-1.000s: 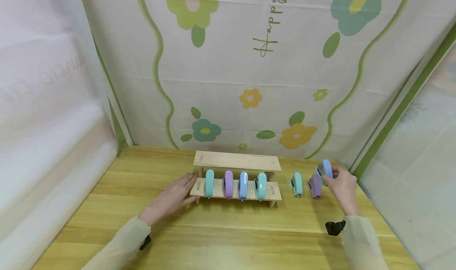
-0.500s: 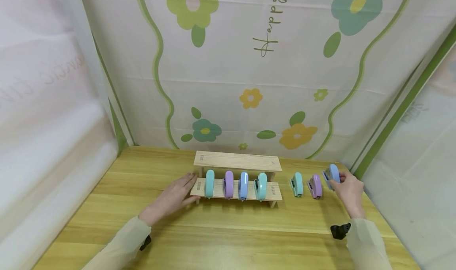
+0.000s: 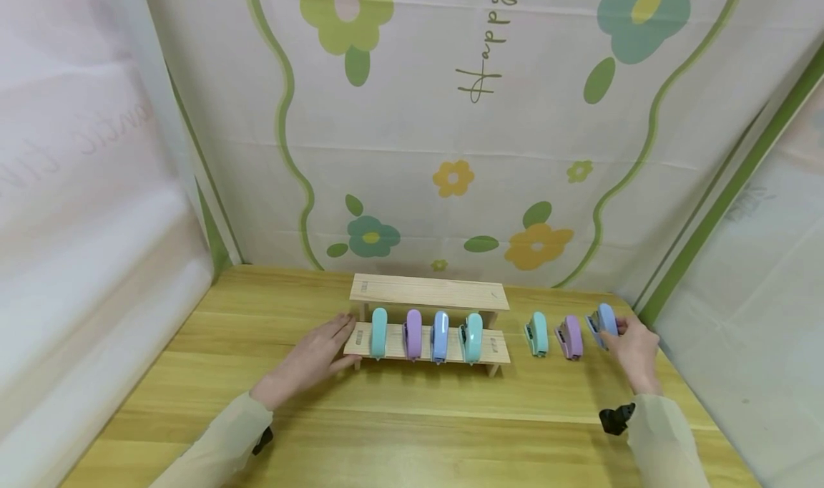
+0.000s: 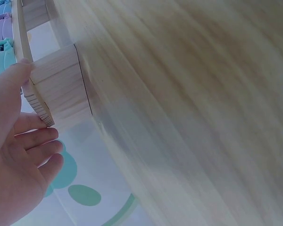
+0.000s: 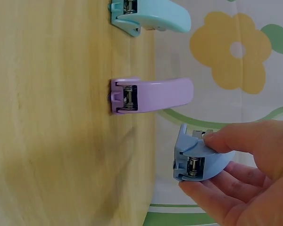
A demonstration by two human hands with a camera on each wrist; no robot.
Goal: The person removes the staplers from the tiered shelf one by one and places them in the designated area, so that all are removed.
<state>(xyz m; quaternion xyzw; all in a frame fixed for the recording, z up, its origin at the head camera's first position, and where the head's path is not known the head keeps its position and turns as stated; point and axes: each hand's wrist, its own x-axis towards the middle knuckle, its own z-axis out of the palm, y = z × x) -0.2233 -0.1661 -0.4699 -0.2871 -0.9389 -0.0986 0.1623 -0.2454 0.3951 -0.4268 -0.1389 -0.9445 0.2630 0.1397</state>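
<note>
In the head view, my right hand (image 3: 634,352) pinches a blue stapler (image 3: 604,322) at the right of a loose row. The right wrist view shows this blue stapler (image 5: 198,160) between thumb and fingers, raised off the tabletop and slightly tilted. To its left stand a purple stapler (image 3: 570,336) and a mint stapler (image 3: 537,332). My left hand (image 3: 312,355) holds the left end of a two-step wooden rack (image 3: 431,290), thumb at the front edge and fingers around the end. Across the rack's lower step sit two mint staplers (image 3: 379,332), a purple one (image 3: 413,333) and a blue one (image 3: 440,335).
The wooden table (image 3: 386,431) runs back to a flower-printed cloth (image 3: 399,137). Cloth walls also close in the left and right sides. The rack's upper step is bare, and its leg (image 4: 61,89) shows in the left wrist view.
My right hand has carried the blue stapler rightward and lower, away from the purple one, which now shows in full. My left hand stays at the rack's end.
</note>
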